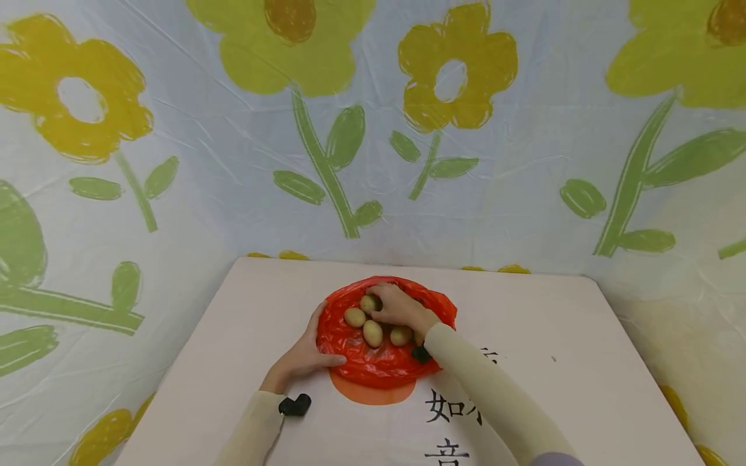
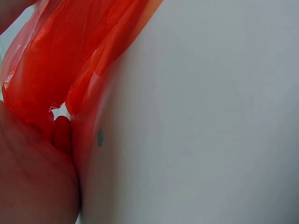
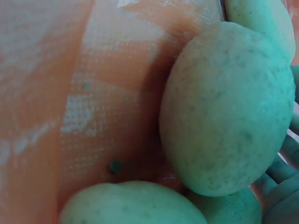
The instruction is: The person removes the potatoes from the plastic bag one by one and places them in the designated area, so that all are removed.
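Note:
Several oval, tan, speckled potatoes (image 1: 373, 334) lie in a rolled-down red plastic bag (image 1: 379, 375) on the table. My right hand (image 1: 397, 305) reaches into the bag from the right, its thumb and fingers around a potato (image 1: 368, 303) near the back. In the right wrist view a large potato (image 3: 226, 109) fills the middle, and parts of the fingers (image 3: 280, 168) show at the right edge. My left hand (image 1: 303, 356) rests against the bag's left side, thumb and fingers spread along the rim. In the left wrist view its palm (image 2: 35, 172) touches the red plastic.
Under the bag, the pale table (image 1: 274, 291) bears an orange printed shape (image 1: 375, 392) and black printed characters (image 1: 445, 406). A flowered cloth (image 1: 233, 162) hangs around the back and sides. Each wrist wears a small black device, one (image 1: 295, 405) at the left cuff.

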Motion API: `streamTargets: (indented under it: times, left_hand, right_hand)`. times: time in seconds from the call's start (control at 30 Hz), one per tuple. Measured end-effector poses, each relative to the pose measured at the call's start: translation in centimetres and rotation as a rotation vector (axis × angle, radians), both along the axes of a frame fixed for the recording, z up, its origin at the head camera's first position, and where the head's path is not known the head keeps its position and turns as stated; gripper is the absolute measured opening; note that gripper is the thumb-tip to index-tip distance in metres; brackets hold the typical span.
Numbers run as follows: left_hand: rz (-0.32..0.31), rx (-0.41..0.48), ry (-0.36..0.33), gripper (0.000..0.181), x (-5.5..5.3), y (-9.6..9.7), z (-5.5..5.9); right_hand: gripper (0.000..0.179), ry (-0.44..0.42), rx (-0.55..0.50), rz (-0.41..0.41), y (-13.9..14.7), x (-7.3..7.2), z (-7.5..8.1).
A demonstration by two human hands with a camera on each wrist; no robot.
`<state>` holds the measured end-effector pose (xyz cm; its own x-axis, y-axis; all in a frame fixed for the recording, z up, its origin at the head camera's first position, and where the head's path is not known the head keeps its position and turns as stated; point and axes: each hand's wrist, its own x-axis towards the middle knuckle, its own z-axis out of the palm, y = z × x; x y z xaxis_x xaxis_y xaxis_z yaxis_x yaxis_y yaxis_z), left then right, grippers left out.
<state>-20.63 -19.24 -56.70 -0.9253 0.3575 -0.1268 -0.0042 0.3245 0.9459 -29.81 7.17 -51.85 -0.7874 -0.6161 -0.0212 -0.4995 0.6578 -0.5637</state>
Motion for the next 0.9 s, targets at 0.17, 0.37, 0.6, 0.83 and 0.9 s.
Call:
streamTargets:
  times: [0.17, 0.37, 0.6, 0.83, 0.9]
  left_hand:
    - [0.001, 0.000, -0.002, 0.128, 0.1, 0.2, -0.2]
    - [-0.003, 0.013, -0.018, 0.128, 0.3, 0.2, -0.4]
    - [0.009, -0.002, -0.010, 0.127, 0.3, -0.1, -0.2]
    - [0.008, -0.005, 0.010, 0.128, 0.0, 0.0, 0.1]
    - [0.009, -0.007, 0.014, 0.128, 0.0, 0.0, 0.3]
  right_hand:
    - [0.055, -0.027, -0.047, -0.019, 0.6, 0.6, 0.0]
    - [0.053, -0.042, -0.133, -0.078, 1.4, 1.1, -0.1]
    - [0.049, -0.012, -0.241, -0.147, 1.9, 1.2, 0.7]
    - [0.049, -0.009, -0.333, -0.219, 2.1, 1.9, 1.8]
    - [0.049, 0.006, -0.363, -0.224, 2.1, 2.1, 2.0]
